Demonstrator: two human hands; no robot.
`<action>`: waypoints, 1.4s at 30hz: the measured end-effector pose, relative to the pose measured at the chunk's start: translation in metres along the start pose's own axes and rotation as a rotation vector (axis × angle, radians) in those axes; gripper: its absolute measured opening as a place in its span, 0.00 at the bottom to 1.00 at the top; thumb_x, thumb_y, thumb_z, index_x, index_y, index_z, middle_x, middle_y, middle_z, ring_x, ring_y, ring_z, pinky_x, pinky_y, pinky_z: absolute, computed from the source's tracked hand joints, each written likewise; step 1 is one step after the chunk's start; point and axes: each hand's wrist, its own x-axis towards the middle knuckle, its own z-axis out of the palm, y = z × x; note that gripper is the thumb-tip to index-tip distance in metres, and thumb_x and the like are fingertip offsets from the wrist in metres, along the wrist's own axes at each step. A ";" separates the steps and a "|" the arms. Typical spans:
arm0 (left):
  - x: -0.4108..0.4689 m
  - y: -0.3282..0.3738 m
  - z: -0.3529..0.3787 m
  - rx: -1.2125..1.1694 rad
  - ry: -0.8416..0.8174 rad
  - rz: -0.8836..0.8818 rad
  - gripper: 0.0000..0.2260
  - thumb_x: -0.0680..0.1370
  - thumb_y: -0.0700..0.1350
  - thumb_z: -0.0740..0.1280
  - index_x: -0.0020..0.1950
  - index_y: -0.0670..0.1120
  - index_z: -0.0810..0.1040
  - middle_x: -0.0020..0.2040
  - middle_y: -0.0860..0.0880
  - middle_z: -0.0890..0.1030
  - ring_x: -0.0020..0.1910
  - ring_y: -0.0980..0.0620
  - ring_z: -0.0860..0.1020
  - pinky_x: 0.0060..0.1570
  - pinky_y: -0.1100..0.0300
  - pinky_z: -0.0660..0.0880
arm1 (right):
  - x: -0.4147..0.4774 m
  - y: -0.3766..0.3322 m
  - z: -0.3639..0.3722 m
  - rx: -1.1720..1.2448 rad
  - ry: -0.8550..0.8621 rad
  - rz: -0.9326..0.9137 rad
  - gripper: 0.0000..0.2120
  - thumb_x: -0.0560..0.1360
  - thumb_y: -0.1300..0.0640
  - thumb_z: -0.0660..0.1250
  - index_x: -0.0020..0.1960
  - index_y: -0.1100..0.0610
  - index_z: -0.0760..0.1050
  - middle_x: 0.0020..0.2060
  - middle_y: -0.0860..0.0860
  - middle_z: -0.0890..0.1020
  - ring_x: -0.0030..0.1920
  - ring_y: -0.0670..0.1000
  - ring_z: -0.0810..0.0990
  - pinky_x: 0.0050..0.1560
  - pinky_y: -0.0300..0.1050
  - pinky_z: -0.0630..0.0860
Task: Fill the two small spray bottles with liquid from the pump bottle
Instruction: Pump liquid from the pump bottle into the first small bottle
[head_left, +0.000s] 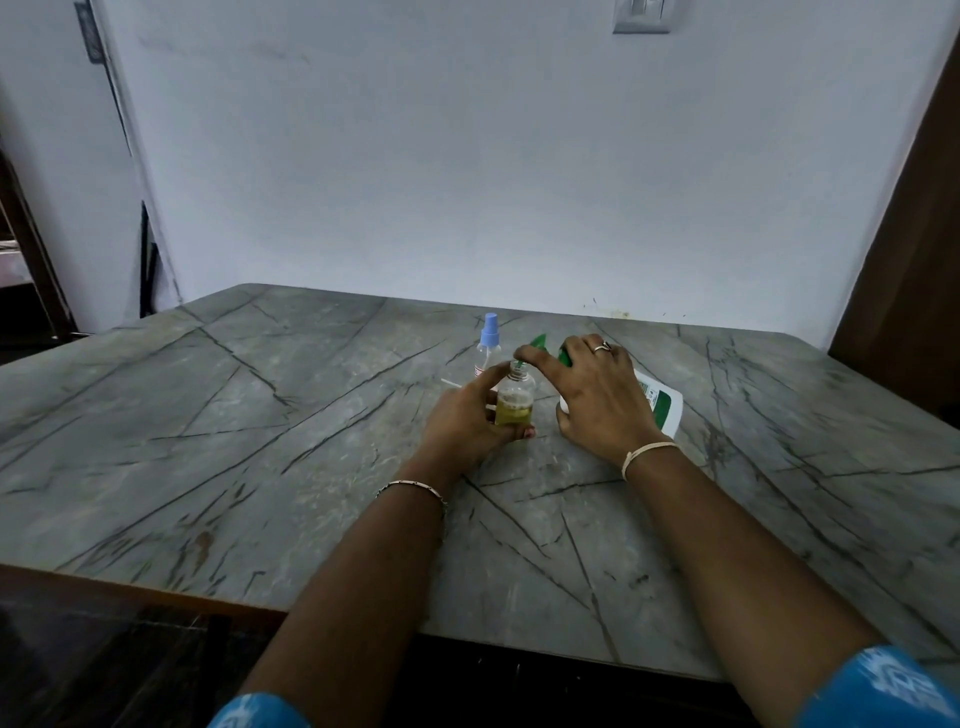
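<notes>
Yellow-green liquid filled roughly the lower third of the open spray bottle (515, 402), which the left hand (467, 421) held upright on the stone-patterned table (260, 415). Its fingers curled round the body and the forefinger lifted to the neck, probably to steady the narrow mouth under the stream. Just to the right of that hand, the right hand (597, 400) lay curved over the head of the white pump bottle (660, 405), thumb tucked beneath and forefinger stretched toward the small bottle's mouth. The pump bottle leaned toward the left hand, apparently so that its green spout (537, 341) sat over the opening; the grip looked suited to pressing the head down. Whether liquid was running could not be told. Just beyond the left hand's fingertips stood the second spray bottle (489, 345), blue cap on and seemingly empty, likely waiting its turn within easy reach.
</notes>
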 end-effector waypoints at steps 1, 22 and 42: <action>0.000 0.000 0.000 0.000 -0.002 0.000 0.39 0.66 0.51 0.78 0.73 0.57 0.64 0.57 0.48 0.81 0.51 0.52 0.81 0.57 0.54 0.77 | 0.001 -0.001 -0.001 0.009 -0.006 0.003 0.35 0.67 0.57 0.70 0.70 0.44 0.62 0.50 0.56 0.75 0.54 0.59 0.74 0.54 0.56 0.71; 0.002 -0.001 0.000 0.039 -0.010 0.002 0.39 0.66 0.53 0.78 0.73 0.57 0.63 0.58 0.48 0.81 0.52 0.51 0.81 0.57 0.51 0.77 | 0.001 0.000 -0.003 0.037 -0.018 0.008 0.35 0.68 0.57 0.70 0.70 0.43 0.60 0.49 0.55 0.75 0.54 0.58 0.74 0.55 0.56 0.71; 0.001 0.001 0.000 0.007 -0.017 -0.003 0.39 0.66 0.51 0.78 0.73 0.56 0.63 0.59 0.47 0.80 0.52 0.50 0.81 0.58 0.50 0.77 | 0.001 -0.002 -0.003 0.022 0.010 0.004 0.34 0.67 0.58 0.71 0.69 0.44 0.62 0.49 0.56 0.75 0.54 0.58 0.74 0.54 0.56 0.71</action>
